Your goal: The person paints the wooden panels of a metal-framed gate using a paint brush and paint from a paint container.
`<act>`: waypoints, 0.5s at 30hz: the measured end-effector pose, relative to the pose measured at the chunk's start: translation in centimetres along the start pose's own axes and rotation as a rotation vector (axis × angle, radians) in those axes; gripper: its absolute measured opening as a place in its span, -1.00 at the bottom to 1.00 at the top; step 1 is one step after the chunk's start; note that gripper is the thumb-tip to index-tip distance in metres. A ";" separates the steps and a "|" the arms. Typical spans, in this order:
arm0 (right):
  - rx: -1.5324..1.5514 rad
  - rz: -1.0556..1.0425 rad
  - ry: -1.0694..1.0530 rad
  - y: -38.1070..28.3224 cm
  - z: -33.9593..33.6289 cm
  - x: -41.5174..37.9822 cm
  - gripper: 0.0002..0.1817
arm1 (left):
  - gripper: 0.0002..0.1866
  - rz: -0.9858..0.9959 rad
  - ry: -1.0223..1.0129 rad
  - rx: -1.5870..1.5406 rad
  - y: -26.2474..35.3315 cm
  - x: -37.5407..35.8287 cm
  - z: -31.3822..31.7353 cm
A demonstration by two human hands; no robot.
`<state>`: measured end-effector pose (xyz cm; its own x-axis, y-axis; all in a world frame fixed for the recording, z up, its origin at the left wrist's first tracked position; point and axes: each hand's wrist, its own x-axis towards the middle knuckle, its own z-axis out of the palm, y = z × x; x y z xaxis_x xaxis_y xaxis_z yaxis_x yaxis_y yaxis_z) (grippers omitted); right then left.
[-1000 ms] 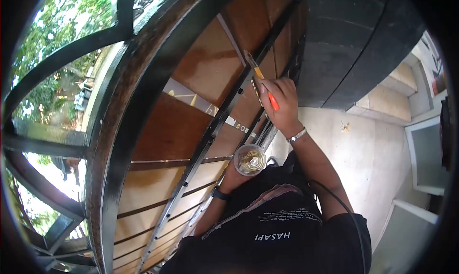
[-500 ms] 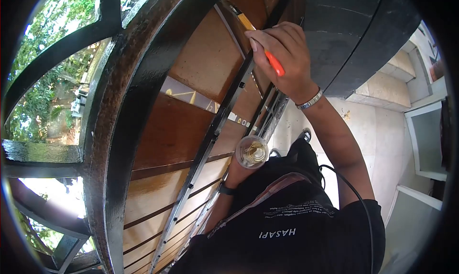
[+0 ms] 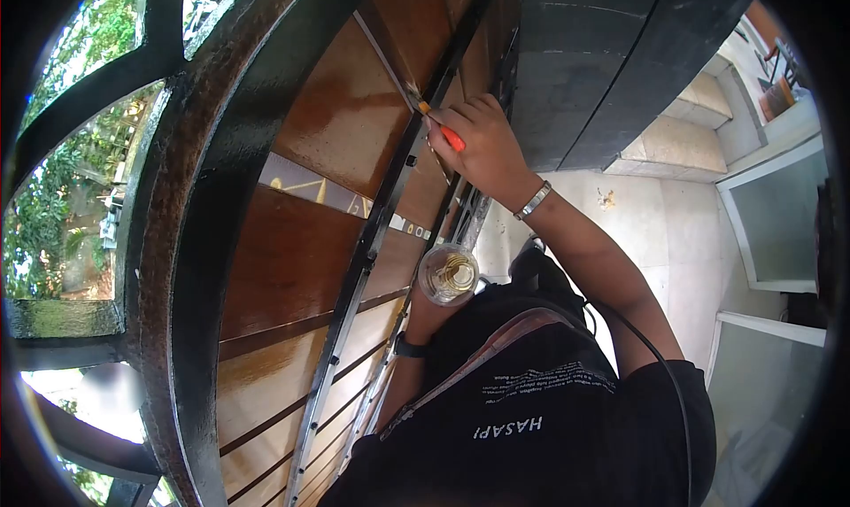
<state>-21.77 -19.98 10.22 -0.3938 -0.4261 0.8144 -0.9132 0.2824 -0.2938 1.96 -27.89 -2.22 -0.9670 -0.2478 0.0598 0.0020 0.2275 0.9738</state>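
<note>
My right hand [image 3: 478, 144] is raised against the brown wooden door [image 3: 301, 241] and grips a small brush with an orange handle [image 3: 452, 138]; its tip touches a thin metal strip on the wood. A metal bracelet circles that wrist. Lower down, my left hand [image 3: 423, 305], wearing a dark watch, holds a clear plastic cup [image 3: 448, 274] with golden liquid; the cup hides most of the hand. Both hands are close to the black ladder rail [image 3: 359, 277].
A dark curved door frame [image 3: 177, 268] arches on the left, with window bars and green trees behind. A black ladder runs down along the door. Pale floor tiles [image 3: 673, 241], steps [image 3: 699, 108] and white-framed glass panels [image 3: 770, 215] lie to the right.
My right hand with the brush first rose along the door, then came back down and left, putting the tip on the strip. The cup shifted slightly left.
</note>
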 end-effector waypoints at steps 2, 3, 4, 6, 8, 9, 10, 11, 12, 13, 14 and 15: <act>0.046 0.036 -0.029 0.0 -0.4 0.7 -0.84 | -0.23 0.006 0.004 -0.015 0.1 0.0 0.2; 0.045 0.034 -0.032 0.0 -0.7 1.4 -0.84 | -0.24 0.009 0.009 -0.026 0.1 -0.1 0.2; 0.028 -0.027 0.032 -0.1 -1.3 2.5 -0.84 | -0.24 0.009 0.010 -0.028 0.2 -0.2 0.3; 0.010 -0.091 0.095 0.0 -2.3 4.6 -0.84 | -0.25 -0.007 0.035 -0.056 0.2 -0.2 0.3; -0.001 -0.214 0.239 0.0 -3.2 6.4 -0.83 | -0.25 -0.012 0.037 -0.053 -0.4 -0.4 0.2; 0.000 -0.220 0.239 -0.2 -3.6 7.2 -0.83 | -0.24 -0.018 0.036 -0.048 -0.6 -0.5 0.2; -0.034 -0.276 0.296 -0.3 -4.0 7.9 -0.82 | -0.24 -0.016 0.041 -0.050 -0.7 -0.6 0.1; -0.068 -0.332 0.354 -0.5 -4.3 8.3 -0.80 | -0.24 -0.019 0.047 -0.040 -0.7 -0.8 0.1; -0.064 -0.338 0.354 -0.6 -4.5 8.6 -0.80 | -0.23 -0.020 0.053 -0.030 -0.7 -0.9 0.0; -0.093 -0.386 0.380 -0.6 -4.8 8.8 -0.78 | -0.23 -0.017 0.059 -0.031 -0.7 -1.1 0.0; -0.121 -0.434 0.406 -0.6 -5.0 8.9 -0.76 | -0.23 -0.021 0.066 -0.057 -0.7 -1.2 0.0; -0.118 -0.440 0.408 -0.4 -5.0 8.8 -0.76 | -0.23 -0.025 0.071 -0.083 -0.7 -1.4 0.1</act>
<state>-24.32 -19.58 19.99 0.1105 -0.1675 0.9797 -0.9541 0.2582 0.1517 3.25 -27.65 -2.98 -0.9463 -0.3196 0.0480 0.0020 0.1428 0.9898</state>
